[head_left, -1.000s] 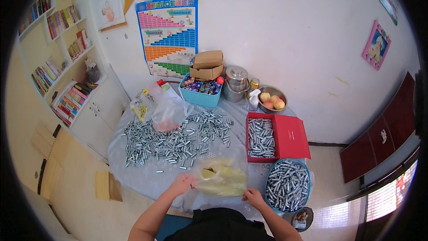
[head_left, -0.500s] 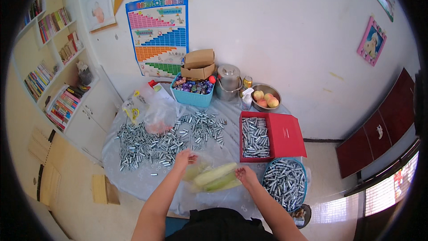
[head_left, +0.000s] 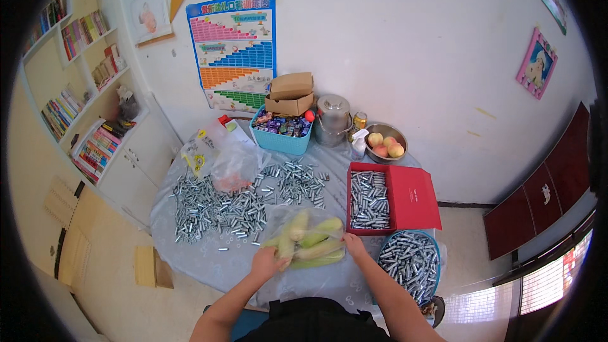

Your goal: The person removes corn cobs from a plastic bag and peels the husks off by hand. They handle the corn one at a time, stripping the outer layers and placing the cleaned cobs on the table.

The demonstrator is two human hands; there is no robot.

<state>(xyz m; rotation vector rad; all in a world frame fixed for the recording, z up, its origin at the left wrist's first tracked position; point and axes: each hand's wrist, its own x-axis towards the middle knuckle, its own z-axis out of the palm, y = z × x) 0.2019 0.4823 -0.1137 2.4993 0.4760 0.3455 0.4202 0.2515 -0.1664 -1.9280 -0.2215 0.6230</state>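
A clear plastic bag [head_left: 337,254] lies on the near part of the table, with several ears of corn [head_left: 313,239] in pale green husks inside. My left hand [head_left: 268,262] is closed on the bag's near left side, by the end of one ear. At its right side, my right hand [head_left: 354,245] pinches the bag's edge; part of the fingers is hidden. Just beyond the bag spreads a loose heap of small silver metal cylinders [head_left: 218,206], likely expansion bolts.
An open red box [head_left: 415,197] and a blue basket [head_left: 437,259], both full of metal cylinders, stand at right. Farther back are crumpled plastic bags [head_left: 237,161], a light blue basket [head_left: 280,144] of small packets, a metal pail [head_left: 333,120], a spray bottle [head_left: 358,144] and a bowl [head_left: 400,139] of peaches.
The bag of corn has come to lie flatter and spread out on the table, its ears fanned apart. My left hand has moved nearer to me; the view has shifted slightly.
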